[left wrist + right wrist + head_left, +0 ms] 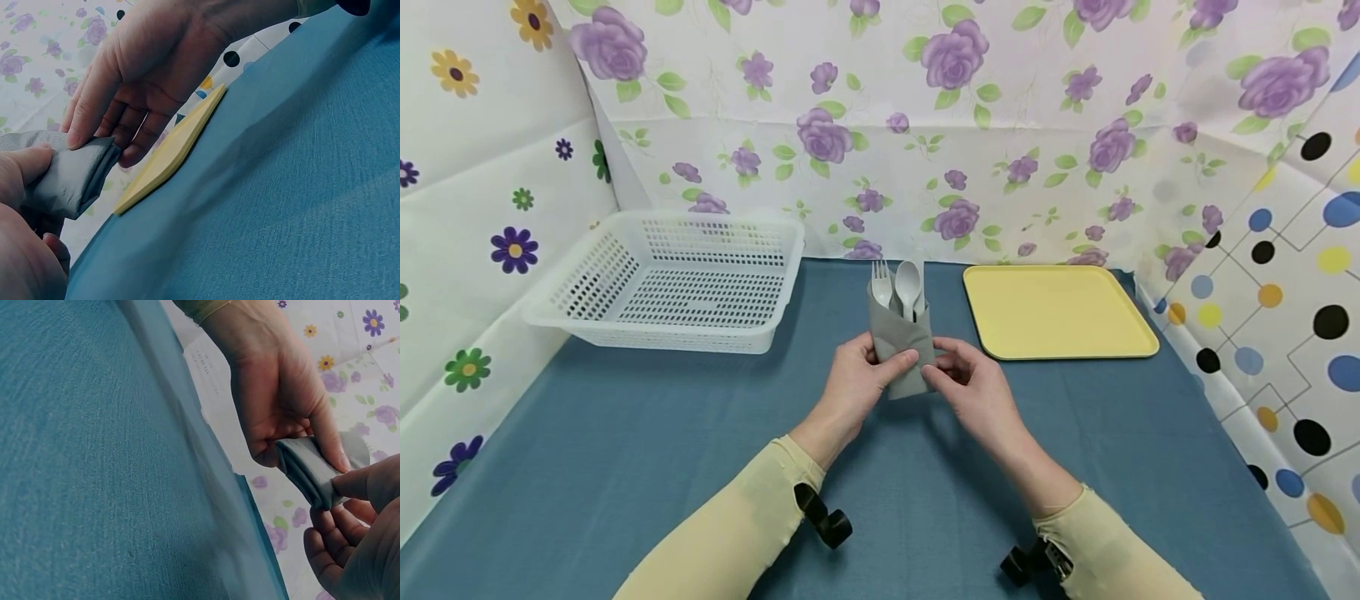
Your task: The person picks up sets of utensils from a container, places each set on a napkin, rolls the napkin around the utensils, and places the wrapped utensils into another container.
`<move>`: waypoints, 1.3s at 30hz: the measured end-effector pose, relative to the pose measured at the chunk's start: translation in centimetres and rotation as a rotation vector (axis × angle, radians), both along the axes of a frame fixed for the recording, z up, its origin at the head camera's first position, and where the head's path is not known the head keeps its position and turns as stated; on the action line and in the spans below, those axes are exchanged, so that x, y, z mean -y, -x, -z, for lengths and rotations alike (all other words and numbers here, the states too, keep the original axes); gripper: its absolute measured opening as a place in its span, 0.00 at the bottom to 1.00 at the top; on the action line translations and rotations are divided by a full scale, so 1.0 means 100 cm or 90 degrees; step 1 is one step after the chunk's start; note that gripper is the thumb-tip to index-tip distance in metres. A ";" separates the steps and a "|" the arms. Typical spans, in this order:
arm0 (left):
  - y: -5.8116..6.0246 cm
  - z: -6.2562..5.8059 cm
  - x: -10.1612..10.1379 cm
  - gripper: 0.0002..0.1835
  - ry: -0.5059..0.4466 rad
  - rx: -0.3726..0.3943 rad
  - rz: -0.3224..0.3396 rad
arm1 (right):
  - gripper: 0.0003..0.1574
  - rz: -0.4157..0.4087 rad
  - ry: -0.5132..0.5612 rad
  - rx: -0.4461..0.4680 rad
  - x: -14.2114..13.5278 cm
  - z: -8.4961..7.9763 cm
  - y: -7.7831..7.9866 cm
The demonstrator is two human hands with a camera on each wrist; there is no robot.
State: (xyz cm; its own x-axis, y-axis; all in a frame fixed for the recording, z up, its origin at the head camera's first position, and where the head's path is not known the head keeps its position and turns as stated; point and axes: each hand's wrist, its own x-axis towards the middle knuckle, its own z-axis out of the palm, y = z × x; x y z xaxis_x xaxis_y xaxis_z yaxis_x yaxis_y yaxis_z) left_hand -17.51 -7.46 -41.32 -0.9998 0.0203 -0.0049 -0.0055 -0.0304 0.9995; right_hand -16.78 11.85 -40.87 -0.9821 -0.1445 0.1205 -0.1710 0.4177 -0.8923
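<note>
A folded grey napkin (901, 335) is held upright above the table, forming a pocket. Out of its top stick a white fork (881, 282), a white spoon (908, 285) and a thin white piece of cutlery mostly hidden behind the spoon. My left hand (859, 385) grips the napkin from the left, thumb across its front. From the right, my right hand (976, 385) pinches the napkin's lower side edge between thumb and fingers. The folded bottom layers of the napkin (306, 472) show in the right wrist view; the cutlery is hidden there.
At the back left stands a white perforated plastic basket (760, 337). A yellow tray (1060, 312) lies at the back right. Blue cloth (662, 450) covers the table, with patterned sheets (880, 150) hanging behind and at both sides.
</note>
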 end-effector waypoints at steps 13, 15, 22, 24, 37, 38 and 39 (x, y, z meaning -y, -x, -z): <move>0.000 -0.005 0.006 0.19 0.029 -0.003 -0.004 | 0.28 -0.009 -0.031 -0.026 0.000 -0.001 -0.002; 0.000 -0.005 0.007 0.20 0.033 -0.007 -0.001 | 0.29 -0.009 -0.032 -0.026 0.000 -0.001 -0.003; 0.000 -0.007 0.009 0.20 0.040 -0.019 0.014 | 0.30 -0.014 -0.034 -0.020 0.001 -0.004 -0.003; 0.000 -0.008 0.010 0.20 0.043 -0.020 0.014 | 0.31 -0.015 -0.032 -0.018 0.001 -0.004 -0.003; -0.002 -0.012 0.013 0.21 0.065 -0.010 0.001 | 0.29 -0.033 -0.020 -0.024 0.003 -0.003 -0.005; -0.002 -0.012 0.014 0.21 0.064 -0.009 0.001 | 0.29 -0.035 -0.022 -0.025 0.003 -0.003 -0.006; -0.003 -0.011 0.014 0.21 0.061 -0.008 0.002 | 0.29 -0.037 -0.024 -0.025 0.003 -0.003 -0.007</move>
